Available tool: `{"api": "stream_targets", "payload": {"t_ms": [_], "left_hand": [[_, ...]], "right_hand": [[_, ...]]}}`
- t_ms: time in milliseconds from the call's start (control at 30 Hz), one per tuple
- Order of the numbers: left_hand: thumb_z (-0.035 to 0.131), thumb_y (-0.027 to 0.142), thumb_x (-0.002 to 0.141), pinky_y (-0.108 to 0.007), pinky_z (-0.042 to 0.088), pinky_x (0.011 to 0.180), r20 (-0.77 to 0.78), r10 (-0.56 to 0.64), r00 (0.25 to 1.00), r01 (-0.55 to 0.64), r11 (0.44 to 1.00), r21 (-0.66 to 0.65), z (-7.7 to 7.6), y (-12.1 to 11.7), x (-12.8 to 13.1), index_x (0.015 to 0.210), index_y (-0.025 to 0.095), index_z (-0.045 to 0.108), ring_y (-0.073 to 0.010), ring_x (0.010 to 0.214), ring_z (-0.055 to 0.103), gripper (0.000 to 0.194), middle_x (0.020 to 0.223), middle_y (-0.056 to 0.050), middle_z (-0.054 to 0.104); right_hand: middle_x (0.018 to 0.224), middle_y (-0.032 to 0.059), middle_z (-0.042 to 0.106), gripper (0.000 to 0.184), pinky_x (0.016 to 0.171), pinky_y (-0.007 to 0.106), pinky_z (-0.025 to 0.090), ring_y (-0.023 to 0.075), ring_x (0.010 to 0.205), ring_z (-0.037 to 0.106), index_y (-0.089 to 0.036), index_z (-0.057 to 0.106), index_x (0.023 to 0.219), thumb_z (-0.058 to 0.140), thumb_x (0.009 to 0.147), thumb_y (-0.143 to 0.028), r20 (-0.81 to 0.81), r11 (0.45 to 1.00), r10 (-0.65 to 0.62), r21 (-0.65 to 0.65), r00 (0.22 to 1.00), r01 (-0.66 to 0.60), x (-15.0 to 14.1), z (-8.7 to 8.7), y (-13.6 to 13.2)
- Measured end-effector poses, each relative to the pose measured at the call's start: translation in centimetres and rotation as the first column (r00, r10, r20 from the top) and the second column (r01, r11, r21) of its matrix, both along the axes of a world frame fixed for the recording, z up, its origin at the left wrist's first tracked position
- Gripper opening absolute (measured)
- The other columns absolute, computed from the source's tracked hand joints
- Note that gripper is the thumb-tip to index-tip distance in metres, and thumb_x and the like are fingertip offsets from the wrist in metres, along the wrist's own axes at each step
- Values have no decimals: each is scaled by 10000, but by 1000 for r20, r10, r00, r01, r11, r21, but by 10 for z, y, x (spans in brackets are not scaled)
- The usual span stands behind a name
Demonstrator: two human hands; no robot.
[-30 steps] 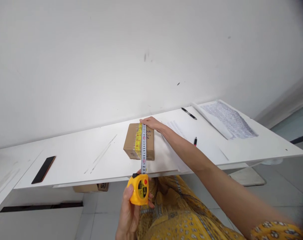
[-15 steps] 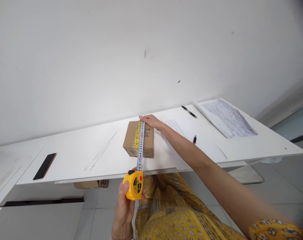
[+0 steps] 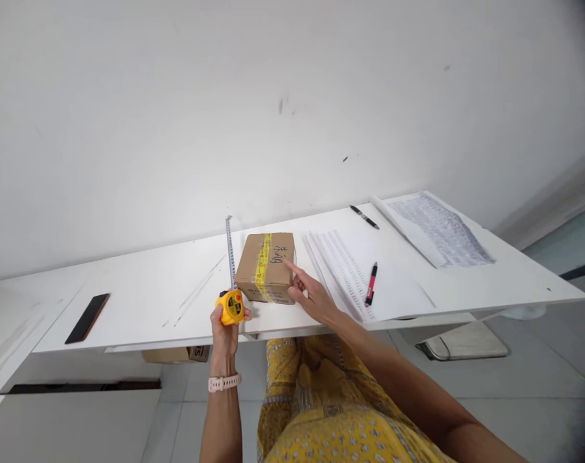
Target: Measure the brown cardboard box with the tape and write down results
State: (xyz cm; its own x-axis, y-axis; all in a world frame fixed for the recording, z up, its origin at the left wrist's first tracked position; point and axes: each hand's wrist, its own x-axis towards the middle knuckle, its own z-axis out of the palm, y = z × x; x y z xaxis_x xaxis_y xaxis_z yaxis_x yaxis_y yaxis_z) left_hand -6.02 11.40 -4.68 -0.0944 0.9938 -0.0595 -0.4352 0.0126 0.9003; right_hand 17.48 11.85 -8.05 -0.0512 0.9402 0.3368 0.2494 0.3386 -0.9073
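A brown cardboard box point(image 3: 247, 260) with yellow tape across it and dark handwriting on top sits on the white table. My left hand point(image 3: 225, 331) is wrapped round a yellow tape measure point(image 3: 232, 307) just in front of the box's left corner. Its blade point(image 3: 230, 247) sticks out toward the wall, left of the box. My right hand point(image 3: 314, 297) is at the box's right side, index finger stretched onto the top near the writing, thumb by the side edge; it grips nothing.
Right of the box lie printed sheets point(image 3: 338, 263) with a red-and-black pen point(image 3: 371, 283) on them. Farther back are a black pen point(image 3: 364, 217) and a densely written sheet point(image 3: 441, 231). A dark flat block point(image 3: 87, 319) lies at the left. The wall point(image 3: 292, 128) borders the table's back.
The tape blade has come off the box top and shortened; my left hand moved it forward and left. My right hand let go of the blade's far end and came back to the box's right side.
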Motion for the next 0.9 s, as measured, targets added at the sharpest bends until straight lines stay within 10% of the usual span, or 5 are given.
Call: {"api": "stream_targets", "payload": {"t_ms": [300,467,600,900], "left_hand": [[727,519,627,-295,530,407,8,-66,998,64,990,129,28,-33,-3,1071,136,683,-216,540,668,588,900,-102,711],[779,476,624,-289,569,482,-6,-68,998,68,982,177,27,-53,1,1144,187,667,-218,610,693,605,919,-75,707],[766,495,628,-283,567,467,-39,-273,961,276,948,159,38,-66,-32,1203,170,654,-215,627,690,670,1121,-131,678],[736,542,670,-193,506,410,-57,-693,719,676,716,-175,50,-63,-88,1224,150,622,-160,539,670,687,1075,-152,664]], "right_hand": [[584,-62,440,486,557,284,412,144,550,481,-235,597,1257,604,851,-502,90,987,-146,-55,985,151,8,63,10],[1069,93,603,427,809,383,529,232,948,607,-234,630,1218,623,856,-459,114,974,-184,159,976,165,13,55,8],[1430,87,490,428,1108,477,406,278,1338,457,-301,588,1278,653,874,-423,95,979,11,201,995,-30,29,44,-8],[1476,73,496,814,1034,524,490,295,1270,546,-363,355,1486,768,786,-400,-93,998,-49,25,994,52,60,23,-19]]}}
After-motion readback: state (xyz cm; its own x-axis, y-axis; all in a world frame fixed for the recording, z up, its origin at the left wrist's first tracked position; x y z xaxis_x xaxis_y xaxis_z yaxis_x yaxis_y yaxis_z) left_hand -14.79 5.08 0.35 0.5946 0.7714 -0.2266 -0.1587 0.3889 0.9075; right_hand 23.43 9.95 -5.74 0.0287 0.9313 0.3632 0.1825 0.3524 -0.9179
